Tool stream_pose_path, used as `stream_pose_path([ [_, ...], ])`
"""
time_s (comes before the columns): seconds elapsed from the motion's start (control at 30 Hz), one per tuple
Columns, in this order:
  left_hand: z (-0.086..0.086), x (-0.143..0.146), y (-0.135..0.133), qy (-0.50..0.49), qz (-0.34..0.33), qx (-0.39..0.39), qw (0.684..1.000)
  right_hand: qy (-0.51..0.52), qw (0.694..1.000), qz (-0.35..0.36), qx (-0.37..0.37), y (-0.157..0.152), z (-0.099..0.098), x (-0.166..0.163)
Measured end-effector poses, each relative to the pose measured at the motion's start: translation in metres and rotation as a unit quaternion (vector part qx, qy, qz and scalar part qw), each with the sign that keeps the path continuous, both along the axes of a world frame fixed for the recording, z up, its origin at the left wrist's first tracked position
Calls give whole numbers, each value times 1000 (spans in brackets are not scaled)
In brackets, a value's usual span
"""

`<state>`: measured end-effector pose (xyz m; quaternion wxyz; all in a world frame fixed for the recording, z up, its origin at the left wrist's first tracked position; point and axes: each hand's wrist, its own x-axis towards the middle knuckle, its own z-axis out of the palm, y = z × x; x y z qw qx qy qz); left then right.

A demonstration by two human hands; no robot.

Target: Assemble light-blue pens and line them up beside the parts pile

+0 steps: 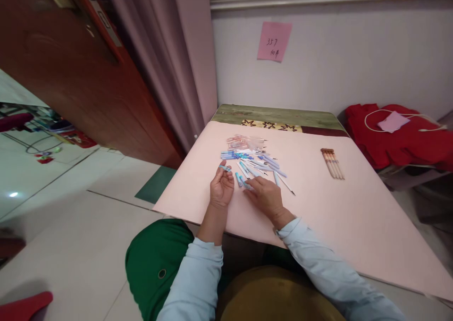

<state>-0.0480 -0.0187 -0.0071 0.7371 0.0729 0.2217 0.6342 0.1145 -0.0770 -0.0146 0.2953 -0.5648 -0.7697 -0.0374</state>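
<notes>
My left hand [221, 186] is curled, palm up, pinching a small light-blue pen cap [225, 168] between thumb and fingers above the pink table [318, 207]. My right hand [265, 196] lies palm down on the table, its fingers closing on a light-blue pen piece [247, 185] at the near edge of a pile of pen parts [253, 159]. The pile holds several blue barrels, caps, thin refills and clear pieces, just beyond both hands.
A row of several brown-capped pens [332, 163] lies to the right of the pile. A pink sticky note [274, 41] hangs on the wall. Red cloth with a white cable [399, 132] sits at the right. A dark wooden door [81, 75] and a curtain [170, 61] stand at the left.
</notes>
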Motion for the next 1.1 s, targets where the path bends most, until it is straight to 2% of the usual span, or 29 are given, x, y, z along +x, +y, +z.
stream_pose_path([
  [0.13,-1,0,0,6,-8,13,1000,2,999,-36,-29,0,-4,-1],
  [0.37,-1,2,0,18,-11,22,1000,37,997,-52,-49,3,-8,-2],
  [0.47,-2,3,0,24,-13,24,999,83,994,-51,-45,4,-7,-1],
  [0.57,-3,3,-1,32,-14,26,999,151,983,-98,-26,6,-4,7],
  [0.67,-4,2,-2,37,-20,28,999,176,975,-138,0,7,-2,19],
  [0.8,-5,3,-1,40,-21,21,999,148,980,-133,17,6,-3,27],
  [0.97,-4,5,0,49,-24,16,998,37,996,-80,-1,10,-9,18],
  [1.1,-4,5,-1,56,-28,22,998,-35,996,-76,-19,15,-10,13],
])
